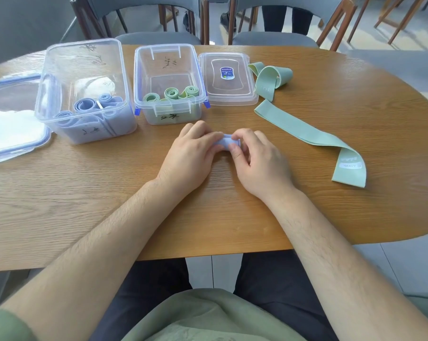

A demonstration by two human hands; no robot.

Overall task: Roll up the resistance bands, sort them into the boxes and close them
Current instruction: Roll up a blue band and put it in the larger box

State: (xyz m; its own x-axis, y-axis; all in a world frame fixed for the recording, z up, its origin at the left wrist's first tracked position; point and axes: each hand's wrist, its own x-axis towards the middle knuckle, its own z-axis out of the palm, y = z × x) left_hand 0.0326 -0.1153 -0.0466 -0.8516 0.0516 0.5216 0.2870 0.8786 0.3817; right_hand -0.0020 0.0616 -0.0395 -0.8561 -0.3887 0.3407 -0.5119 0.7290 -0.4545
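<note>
Both hands [226, 153] pinching small blue rolled band [227, 142], tightly coiled

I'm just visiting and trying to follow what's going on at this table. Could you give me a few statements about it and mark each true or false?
1. Both hands, left hand and right hand, are closed around a small blue roll. True.
2. The box with green rolls has its lid snapped on. False: it is open, and a clear lid lies beside it on the table.
3. The larger box holds blue rolls. True.
4. All the green bands are already rolled. False: a long green band lies unrolled, and another green band lies loosely looped.
</note>
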